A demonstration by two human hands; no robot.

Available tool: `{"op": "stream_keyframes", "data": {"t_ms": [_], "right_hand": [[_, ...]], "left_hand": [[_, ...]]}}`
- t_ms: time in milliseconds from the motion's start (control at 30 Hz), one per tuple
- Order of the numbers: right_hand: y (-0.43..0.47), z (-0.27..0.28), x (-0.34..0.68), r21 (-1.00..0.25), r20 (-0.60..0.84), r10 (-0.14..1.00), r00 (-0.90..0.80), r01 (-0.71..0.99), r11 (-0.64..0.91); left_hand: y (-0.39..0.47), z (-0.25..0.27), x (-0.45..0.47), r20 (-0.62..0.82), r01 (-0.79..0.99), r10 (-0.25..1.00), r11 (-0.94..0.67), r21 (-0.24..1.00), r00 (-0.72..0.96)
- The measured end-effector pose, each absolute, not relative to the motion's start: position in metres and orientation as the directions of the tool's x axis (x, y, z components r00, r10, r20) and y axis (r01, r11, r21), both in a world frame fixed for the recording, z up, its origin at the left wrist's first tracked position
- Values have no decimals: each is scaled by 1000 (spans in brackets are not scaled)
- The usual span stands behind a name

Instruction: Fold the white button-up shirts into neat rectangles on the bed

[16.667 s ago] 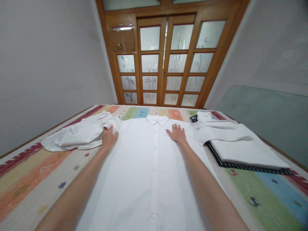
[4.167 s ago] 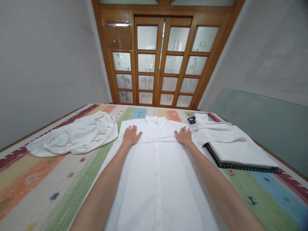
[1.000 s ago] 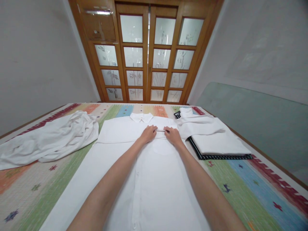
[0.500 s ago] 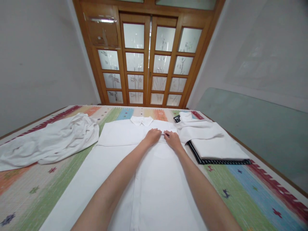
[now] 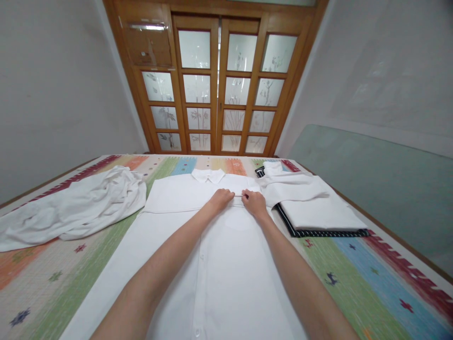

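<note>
A white collared shirt (image 5: 226, 274) lies spread out before me, its collar (image 5: 208, 175) at the far end and its button strip running toward me. Across the upper chest, my left hand (image 5: 222, 198) is closed on a fold of the shirt. Just to its right, my right hand (image 5: 254, 202) pinches the same fold, and a short raised ridge of cloth stretches between the two. The shirt's right sleeve (image 5: 293, 189) reaches out over a folded stack. My forearms cover parts of the shirt front.
A crumpled white cloth (image 5: 102, 203) lies at the left. At the right is a folded white garment (image 5: 325, 215) on a black patterned one (image 5: 293, 231). All rest on a striped colourful cover (image 5: 357, 278). A pale green panel (image 5: 371, 174) stands along the right side; wooden glazed doors (image 5: 215, 113) close the far end.
My left hand has shifted slightly left, so the gap between my hands is wider and more of the fold shows. The view has tilted a little.
</note>
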State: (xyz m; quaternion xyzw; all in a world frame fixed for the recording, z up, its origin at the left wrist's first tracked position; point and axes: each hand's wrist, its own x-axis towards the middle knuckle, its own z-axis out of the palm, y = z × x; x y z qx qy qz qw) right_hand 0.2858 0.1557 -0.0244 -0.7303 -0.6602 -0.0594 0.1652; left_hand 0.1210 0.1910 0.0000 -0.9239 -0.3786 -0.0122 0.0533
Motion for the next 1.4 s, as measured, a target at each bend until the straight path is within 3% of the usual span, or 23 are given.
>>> {"op": "stream_keyframes", "data": {"t_ms": [400, 1033, 1233, 1400], "right_hand": [[158, -29, 287, -141, 316, 935, 159, 983, -119], [157, -25, 285, -142, 283, 943, 173, 980, -137], [156, -24, 284, -135, 295, 942, 161, 983, -125], [155, -24, 284, -144, 316, 936, 156, 983, -115]], "left_hand": [[196, -5, 104, 95, 795, 790, -600, -87, 606], [198, 6, 86, -8, 653, 679, -708, -270, 734], [198, 11, 84, 27, 708, 721, -672, -215, 693], [207, 4, 77, 113, 719, 712, -695, -30, 693]]}}
